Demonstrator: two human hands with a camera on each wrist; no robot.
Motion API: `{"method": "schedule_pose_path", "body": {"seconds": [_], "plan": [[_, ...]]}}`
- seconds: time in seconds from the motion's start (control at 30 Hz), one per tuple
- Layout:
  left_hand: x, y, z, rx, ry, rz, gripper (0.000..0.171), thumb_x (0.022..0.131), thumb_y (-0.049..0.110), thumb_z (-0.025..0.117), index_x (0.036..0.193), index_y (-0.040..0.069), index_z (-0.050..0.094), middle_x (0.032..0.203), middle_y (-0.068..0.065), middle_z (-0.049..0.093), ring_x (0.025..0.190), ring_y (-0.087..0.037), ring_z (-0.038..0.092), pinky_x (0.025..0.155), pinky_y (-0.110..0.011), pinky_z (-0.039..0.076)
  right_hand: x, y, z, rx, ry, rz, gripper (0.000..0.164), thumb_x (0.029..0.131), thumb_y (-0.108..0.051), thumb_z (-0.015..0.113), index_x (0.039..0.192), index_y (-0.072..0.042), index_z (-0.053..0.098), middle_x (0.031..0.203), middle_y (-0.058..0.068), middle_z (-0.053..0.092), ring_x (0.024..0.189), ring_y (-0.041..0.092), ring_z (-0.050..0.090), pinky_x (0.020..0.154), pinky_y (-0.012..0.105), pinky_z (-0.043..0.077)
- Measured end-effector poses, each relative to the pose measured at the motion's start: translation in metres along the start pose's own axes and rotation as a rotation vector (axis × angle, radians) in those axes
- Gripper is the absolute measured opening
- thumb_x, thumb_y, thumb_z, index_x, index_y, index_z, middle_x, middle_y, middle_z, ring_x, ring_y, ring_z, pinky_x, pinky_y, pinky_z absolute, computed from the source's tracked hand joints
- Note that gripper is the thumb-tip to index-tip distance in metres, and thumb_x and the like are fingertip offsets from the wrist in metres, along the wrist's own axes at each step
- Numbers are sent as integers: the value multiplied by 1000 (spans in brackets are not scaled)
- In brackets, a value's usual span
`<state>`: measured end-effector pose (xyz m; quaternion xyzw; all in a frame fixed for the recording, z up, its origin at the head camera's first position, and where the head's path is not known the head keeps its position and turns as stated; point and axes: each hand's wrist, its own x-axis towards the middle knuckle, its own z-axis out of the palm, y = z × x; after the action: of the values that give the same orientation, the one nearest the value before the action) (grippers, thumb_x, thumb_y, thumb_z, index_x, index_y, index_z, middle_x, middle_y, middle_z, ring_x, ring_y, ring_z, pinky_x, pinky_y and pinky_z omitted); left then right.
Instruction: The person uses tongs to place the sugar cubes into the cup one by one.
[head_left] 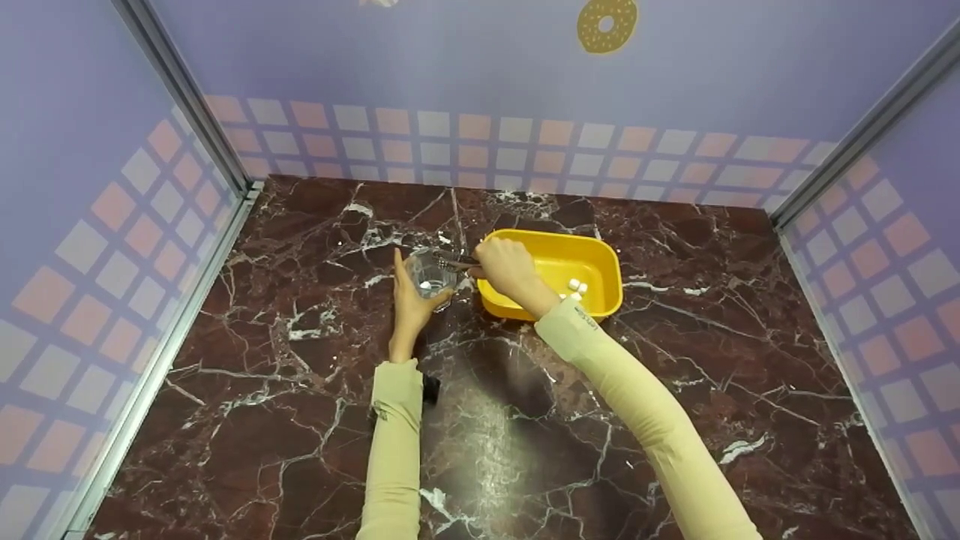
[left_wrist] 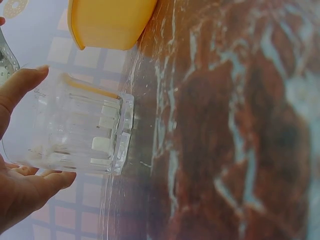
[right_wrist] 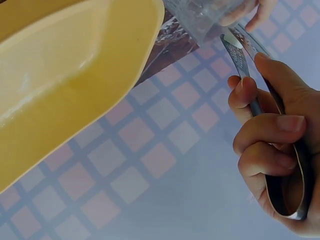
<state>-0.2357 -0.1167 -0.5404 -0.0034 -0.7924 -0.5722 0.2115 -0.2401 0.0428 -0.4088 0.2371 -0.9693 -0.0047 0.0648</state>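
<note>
A clear cup [head_left: 431, 274] stands on the marble-patterned surface, with a small white piece showing at its bottom. My left hand [head_left: 411, 304] holds it, thumb on one side and fingers on the other, as the left wrist view shows near the cup's rim [left_wrist: 45, 120]. My right hand [head_left: 508, 266] grips metal tongs [right_wrist: 300, 165], fingers curled round both arms. The perforated tong tips are over the cup's mouth in the head view, and something whitish [right_wrist: 233, 40] shows between them. Right of the cup sits a yellow basin [head_left: 615, 270] containing several small white pieces [head_left: 576, 285], partly hidden by my right forearm.
A purple wall [head_left: 480, 67] with pink and white squares rises behind the surface. Similar panels [head_left: 82, 247] close off the left and right sides. The basin's near left wall stands close to the cup, under my right wrist.
</note>
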Motion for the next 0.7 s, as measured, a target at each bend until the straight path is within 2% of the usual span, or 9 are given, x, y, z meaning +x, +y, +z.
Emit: {"method": "schedule_pose_path", "body": {"seconds": [0.33,0.7], "plan": [[0,0,-1,5,-26,-29,113,55,8,80,141,-2,7,131,-26,38,123,-37,36,108,-43,25,0,-3,4,11,10,3,32,77,-37,64,77,-5,67,77,13,66,67,30,62,56,42,51],[1,1,0,-2,-30,-44,110,56,3,78,141,-2,7,131,-25,37,123,-37,37,109,-41,26,-3,5,4,26,3,18,32,77,-39,64,73,-7,66,75,11,65,65,29,61,54,42,51]]}}
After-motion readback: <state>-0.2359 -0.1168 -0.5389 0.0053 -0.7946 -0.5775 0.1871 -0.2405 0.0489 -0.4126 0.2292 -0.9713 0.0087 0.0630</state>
